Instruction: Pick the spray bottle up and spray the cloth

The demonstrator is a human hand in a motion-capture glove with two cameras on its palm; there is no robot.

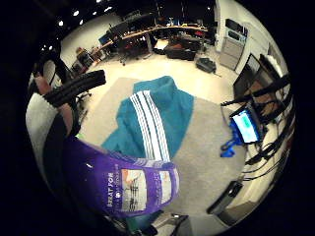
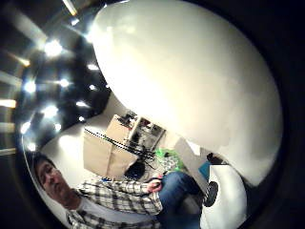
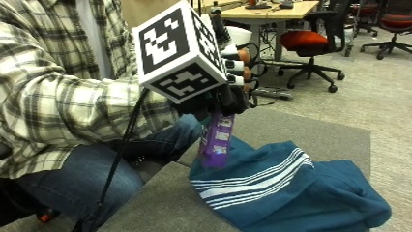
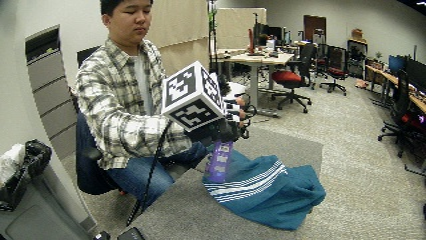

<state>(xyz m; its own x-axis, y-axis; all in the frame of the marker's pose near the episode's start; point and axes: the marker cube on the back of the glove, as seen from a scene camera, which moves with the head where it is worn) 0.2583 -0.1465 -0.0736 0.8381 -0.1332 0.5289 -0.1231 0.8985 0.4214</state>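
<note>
My gloved right hand (image 3: 228,79) grips a purple spray bottle (image 3: 216,140) by its neck and holds it upright in the air, its base just above the near edge of the cloth. The bottle's white head (image 3: 235,35) sticks out above the fingers. The cloth (image 3: 289,186) is a teal towel with white stripes, lying crumpled on the grey table (image 3: 161,203). In the little finger side palm view the purple bottle (image 1: 133,184) is close to the palm, with the teal cloth (image 1: 152,123) spread on the table beyond it. The white bottle head (image 2: 190,81) fills the thumb side palm view.
The grey table's edge (image 3: 302,116) runs behind the cloth. An office chair with a red seat (image 3: 312,41) and desks stand on the carpet beyond. A laptop with a lit screen (image 1: 244,126) sits near the table in the little finger side palm view.
</note>
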